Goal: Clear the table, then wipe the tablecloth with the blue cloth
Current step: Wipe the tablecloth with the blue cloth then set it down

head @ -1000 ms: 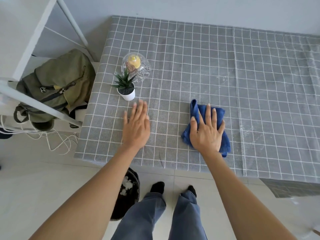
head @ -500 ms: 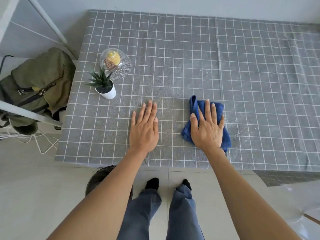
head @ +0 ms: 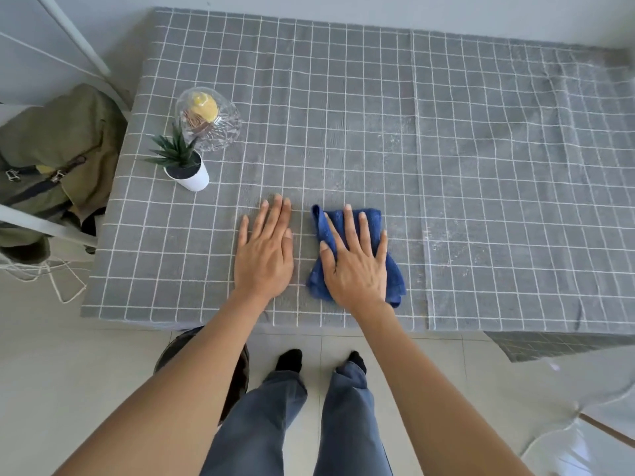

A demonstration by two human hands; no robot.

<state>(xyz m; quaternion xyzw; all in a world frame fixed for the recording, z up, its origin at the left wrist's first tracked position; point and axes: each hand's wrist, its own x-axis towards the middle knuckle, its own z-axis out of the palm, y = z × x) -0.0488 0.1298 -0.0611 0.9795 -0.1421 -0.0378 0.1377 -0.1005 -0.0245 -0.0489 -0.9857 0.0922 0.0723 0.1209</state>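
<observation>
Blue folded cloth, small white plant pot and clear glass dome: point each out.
Blue folded cloth [head: 372, 218]: head view, far edge.
Small white plant pot [head: 192, 178]: head view, side wall.
Clear glass dome [head: 225, 127]: head view, right side.

Right hand [head: 355, 266] hides blue cloth [head: 372, 218] middle; tablecloth [head: 481, 166] cut off right.

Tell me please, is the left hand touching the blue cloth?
Apart. The head view shows the left hand flat on the tablecloth, with a strip of grey fabric between it and the blue cloth.
</observation>
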